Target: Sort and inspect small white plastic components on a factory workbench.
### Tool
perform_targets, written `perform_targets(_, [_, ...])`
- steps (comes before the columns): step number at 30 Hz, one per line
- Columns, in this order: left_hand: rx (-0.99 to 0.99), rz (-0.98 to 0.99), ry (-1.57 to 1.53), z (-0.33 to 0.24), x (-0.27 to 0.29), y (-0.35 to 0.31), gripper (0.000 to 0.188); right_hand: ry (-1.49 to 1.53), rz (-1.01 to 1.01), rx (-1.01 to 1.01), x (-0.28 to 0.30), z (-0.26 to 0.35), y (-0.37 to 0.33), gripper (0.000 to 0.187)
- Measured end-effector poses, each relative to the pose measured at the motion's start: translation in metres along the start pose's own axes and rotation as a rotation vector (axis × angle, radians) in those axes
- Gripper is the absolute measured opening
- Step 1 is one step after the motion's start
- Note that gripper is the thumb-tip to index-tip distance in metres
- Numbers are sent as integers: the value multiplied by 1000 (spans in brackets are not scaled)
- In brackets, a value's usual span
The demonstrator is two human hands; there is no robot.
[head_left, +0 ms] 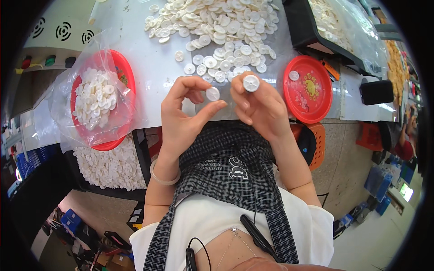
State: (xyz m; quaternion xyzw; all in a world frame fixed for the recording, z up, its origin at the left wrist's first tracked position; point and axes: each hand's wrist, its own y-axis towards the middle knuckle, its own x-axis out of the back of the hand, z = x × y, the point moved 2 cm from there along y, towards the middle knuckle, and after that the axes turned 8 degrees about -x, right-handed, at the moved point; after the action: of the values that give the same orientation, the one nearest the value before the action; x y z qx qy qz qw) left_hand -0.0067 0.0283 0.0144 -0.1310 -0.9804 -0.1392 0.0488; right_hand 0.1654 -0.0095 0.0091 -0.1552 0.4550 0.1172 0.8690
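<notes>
Above the near edge of the table, my left hand (pixel 180 124) pinches a small white plastic disc (pixel 213 94) by its rim, between forefinger and thumb. Just to its right, my right hand (pixel 266 107) has a white spoked plastic wheel (pixel 251 83) at its fingertips, its face turned up. The two pieces are apart. Beyond both hands lies a big heap of similar white wheels (pixel 217 22), with loose ones scattered at its near side. Some fingers of my right hand are curled, partly hiding its grip.
At the left, a red tray (pixel 129 72) bears a clear plastic bag (pixel 61 106) of white pieces. Below it stands a black bin (pixel 144 158) full of more. On the right are a red plate (pixel 291 106) with one wheel, a black box (pixel 300 29) and a phone (pixel 376 92).
</notes>
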Motion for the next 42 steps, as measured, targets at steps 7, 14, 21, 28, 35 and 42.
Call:
perform_targets(7, [-25,34,33,-5,-2,-1,34,-202,-162,177,-7,14,-3,30])
perform_targets(14, [-42,43,79,-5,-2,-1,33,-144,-119,188,10,20,-6,32])
perform_targets(21, [-45,102,30,0,1,-3,34,-752,-473,278,-4,32,-12,17])
perform_targets(28, [282,-211,-661,13,10,3,37,-1747,-638,471,-6,41,-12,8])
perform_targets(35, [29,-49,376,4,5,9,19,-1829,-672,456,7,25,-3,14])
perform_targets(42, [-134,-31,597,6,-4,16,17,-1027,-469,209,2,22,-3,13])
